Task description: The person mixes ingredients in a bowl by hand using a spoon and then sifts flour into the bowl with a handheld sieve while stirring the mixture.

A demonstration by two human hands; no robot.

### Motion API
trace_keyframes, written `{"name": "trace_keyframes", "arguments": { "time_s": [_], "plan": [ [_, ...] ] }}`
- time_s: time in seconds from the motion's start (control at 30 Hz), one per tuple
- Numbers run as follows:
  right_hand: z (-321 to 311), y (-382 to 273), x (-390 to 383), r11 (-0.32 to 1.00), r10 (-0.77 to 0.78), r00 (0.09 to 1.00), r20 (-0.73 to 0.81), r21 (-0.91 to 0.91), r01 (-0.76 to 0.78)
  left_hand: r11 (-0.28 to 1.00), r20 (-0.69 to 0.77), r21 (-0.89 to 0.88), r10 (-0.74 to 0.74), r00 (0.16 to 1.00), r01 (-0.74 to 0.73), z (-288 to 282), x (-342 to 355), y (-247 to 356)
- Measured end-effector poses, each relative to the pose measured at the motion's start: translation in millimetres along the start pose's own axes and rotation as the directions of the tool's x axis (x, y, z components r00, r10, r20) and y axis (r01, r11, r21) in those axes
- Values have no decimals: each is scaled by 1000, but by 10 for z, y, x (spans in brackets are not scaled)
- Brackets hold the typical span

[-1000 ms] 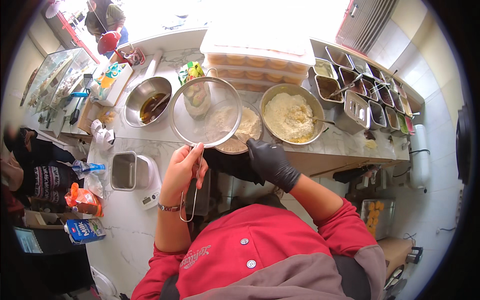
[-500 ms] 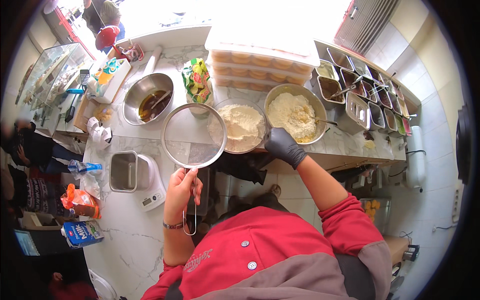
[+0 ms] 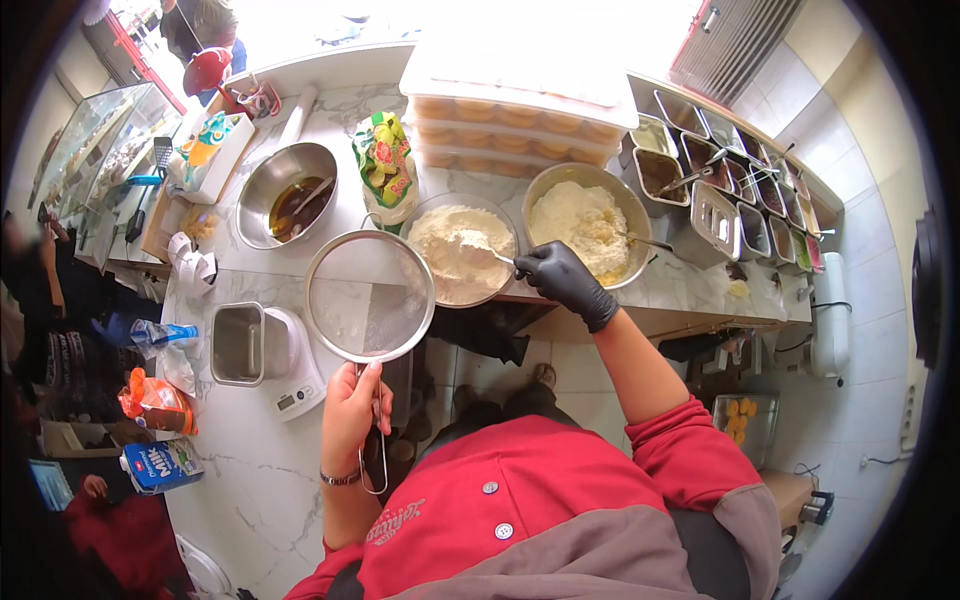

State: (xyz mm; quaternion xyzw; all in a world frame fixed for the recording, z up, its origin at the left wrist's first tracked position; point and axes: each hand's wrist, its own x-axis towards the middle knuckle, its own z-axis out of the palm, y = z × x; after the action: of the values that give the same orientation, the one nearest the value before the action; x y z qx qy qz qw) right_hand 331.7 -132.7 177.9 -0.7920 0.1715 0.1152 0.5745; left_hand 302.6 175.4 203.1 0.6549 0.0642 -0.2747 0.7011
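Observation:
My left hand (image 3: pixel 352 415) grips the wire handle of a round mesh sieve (image 3: pixel 370 290), held up over the counter's front edge. No flour heap shows on its mesh. My right hand (image 3: pixel 570 285), in a black glove, is closed around a spoon (image 3: pixel 504 259). The spoon's far end is in the flour (image 3: pixel 455 245) filling a bowl (image 3: pixel 467 303) between my hands, its tip hidden there. Right of that, partly behind my right hand, stands a steel bowl (image 3: pixel 638 212) of flour and a yellowish crumbly mix, with another utensil (image 3: pixel 652 242) leaning in it.
A steel bowl (image 3: pixel 250 205) with dark liquid stands at left, near a green-yellow bag (image 3: pixel 385 170). Stacked lidded boxes (image 3: pixel 520 110) rise behind the flour. Filled metal containers (image 3: pixel 690 185) line the right. A scale (image 3: pixel 296 400) with a metal tin (image 3: pixel 237 345) and a milk carton (image 3: pixel 162 467) sit left.
The sieve has moved left and toward me in my left hand. My right hand has shifted slightly, and the spoon it holds now shows, reaching left into the flour.

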Motion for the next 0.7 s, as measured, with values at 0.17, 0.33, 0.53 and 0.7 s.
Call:
{"name": "trace_keyframes", "arguments": {
  "time_s": [0.17,0.33,0.53,0.7],
  "plan": [
    [-279,-157,-117,992,-96,995,-10,82,96,999,17,-17,-40,999,40,218,-55,74],
    [-793,-508,-399,992,-70,997,-23,104,72,1000,188,4,-13,982,13,671,189,108],
    [-1363,-464,-556,998,-46,995,-89,-54,41,999,435,-47,1,900,21,1460,785,57],
    [-1336,152,-468,709,-508,839,-196,-649,277,993,553,-97,-2,833,67,1982,1182,-136]
  ]
}}
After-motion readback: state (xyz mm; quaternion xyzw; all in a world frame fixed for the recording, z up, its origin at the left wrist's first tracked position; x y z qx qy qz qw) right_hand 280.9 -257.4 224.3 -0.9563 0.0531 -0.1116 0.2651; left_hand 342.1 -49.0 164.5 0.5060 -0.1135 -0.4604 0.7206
